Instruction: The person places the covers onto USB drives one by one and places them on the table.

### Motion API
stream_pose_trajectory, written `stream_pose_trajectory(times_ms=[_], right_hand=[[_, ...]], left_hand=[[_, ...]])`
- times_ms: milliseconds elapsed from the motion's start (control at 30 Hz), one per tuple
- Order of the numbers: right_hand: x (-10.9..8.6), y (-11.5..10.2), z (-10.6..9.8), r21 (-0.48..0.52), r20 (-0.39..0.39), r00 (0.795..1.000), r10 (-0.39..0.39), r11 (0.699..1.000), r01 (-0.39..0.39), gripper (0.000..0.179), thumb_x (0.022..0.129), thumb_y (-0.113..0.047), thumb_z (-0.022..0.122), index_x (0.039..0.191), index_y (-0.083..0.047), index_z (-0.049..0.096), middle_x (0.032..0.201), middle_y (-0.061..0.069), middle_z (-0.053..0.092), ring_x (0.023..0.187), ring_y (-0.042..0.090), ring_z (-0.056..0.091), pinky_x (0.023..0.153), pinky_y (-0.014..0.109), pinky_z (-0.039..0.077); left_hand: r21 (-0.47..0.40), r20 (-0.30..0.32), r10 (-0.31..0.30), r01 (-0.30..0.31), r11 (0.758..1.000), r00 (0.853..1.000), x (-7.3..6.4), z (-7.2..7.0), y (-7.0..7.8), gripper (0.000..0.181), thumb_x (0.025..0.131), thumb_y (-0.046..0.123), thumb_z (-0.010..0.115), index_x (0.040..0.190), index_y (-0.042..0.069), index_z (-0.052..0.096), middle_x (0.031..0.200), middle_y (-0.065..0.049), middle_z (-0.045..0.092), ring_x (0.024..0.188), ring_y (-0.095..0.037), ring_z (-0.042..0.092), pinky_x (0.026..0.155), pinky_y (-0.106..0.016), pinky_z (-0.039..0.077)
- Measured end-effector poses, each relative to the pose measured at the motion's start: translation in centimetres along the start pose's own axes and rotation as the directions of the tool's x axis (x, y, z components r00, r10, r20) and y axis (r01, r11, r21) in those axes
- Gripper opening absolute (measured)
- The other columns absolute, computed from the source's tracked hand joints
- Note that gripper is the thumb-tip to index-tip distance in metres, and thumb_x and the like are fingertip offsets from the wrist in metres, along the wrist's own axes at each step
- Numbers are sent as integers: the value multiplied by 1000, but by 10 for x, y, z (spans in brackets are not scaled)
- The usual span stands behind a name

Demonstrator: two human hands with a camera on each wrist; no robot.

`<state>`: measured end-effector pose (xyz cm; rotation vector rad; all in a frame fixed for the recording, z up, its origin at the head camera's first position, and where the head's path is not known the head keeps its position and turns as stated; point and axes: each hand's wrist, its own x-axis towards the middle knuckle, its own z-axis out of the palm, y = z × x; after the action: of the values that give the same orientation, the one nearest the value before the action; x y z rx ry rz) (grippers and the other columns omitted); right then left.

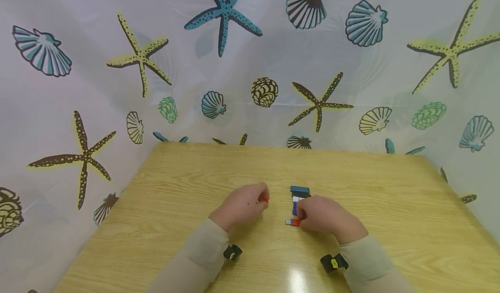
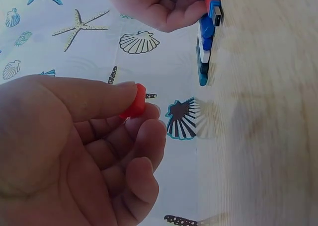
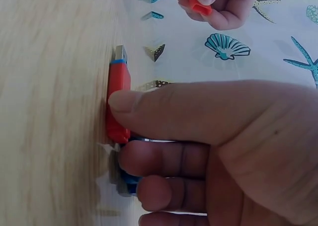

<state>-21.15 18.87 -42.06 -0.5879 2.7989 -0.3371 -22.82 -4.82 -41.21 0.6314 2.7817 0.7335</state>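
My left hand (image 1: 243, 204) pinches a small red cap (image 2: 135, 103) between thumb and fingers, above the wooden table. The cap's hollow end shows in the right wrist view. To the right of it, my right hand (image 1: 328, 217) holds a red USB flash drive (image 3: 118, 99). The thumb lies on its red body, and the other fingers are curled. Its bare metal plug (image 3: 120, 53), with a blue band at the base, points towards the left hand. Whether the drive touches the table I cannot tell.
Just beyond the right hand, other small drives lie in a row on the table (image 1: 187, 171): a teal one (image 1: 300, 189), a white one (image 1: 297, 199) and a blue one (image 1: 294, 209), partly hidden by that hand. A patterned curtain (image 1: 250, 123) hangs around the table's back and sides.
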Motion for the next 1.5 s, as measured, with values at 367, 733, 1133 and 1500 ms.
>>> stream_pose_trajectory(times_ms=[367,733,1133,1500], right_hand=[[-3,1,-4,12,13,1000,-9,1000,9,25,88,-18,78,74,-20,57,69,-7,54,63,13,49,60,33,39],[-5,1,-15,222,-144,972,-186,951,215,15,97,-16,67,91,-20,54,71,-9,55,58,8,47,55,28,42],[-8,-6,-23,247,-220,955,-201,935,254,11,99,-15,66,94,-19,56,72,-10,57,57,8,47,54,27,43],[-9,-9,-26,229,-260,944,-203,937,264,12,98,-15,68,94,-21,58,73,-12,57,61,8,49,58,28,45]], left_hand=[[-69,-6,4,-4,998,1000,0,-1,1,8,100,23,66,101,23,58,90,8,59,79,-14,56,70,-31,48],[-188,-66,114,-124,974,991,-2,-4,1,8,102,15,64,105,22,60,94,10,62,81,-13,58,71,-30,50],[-240,-74,158,-171,956,985,-5,-7,4,8,100,16,66,104,22,61,92,11,63,78,-13,57,67,-29,50],[-388,-24,126,-126,913,992,-6,-5,12,4,99,17,69,100,20,66,91,-3,69,75,-17,63,65,-31,51]])
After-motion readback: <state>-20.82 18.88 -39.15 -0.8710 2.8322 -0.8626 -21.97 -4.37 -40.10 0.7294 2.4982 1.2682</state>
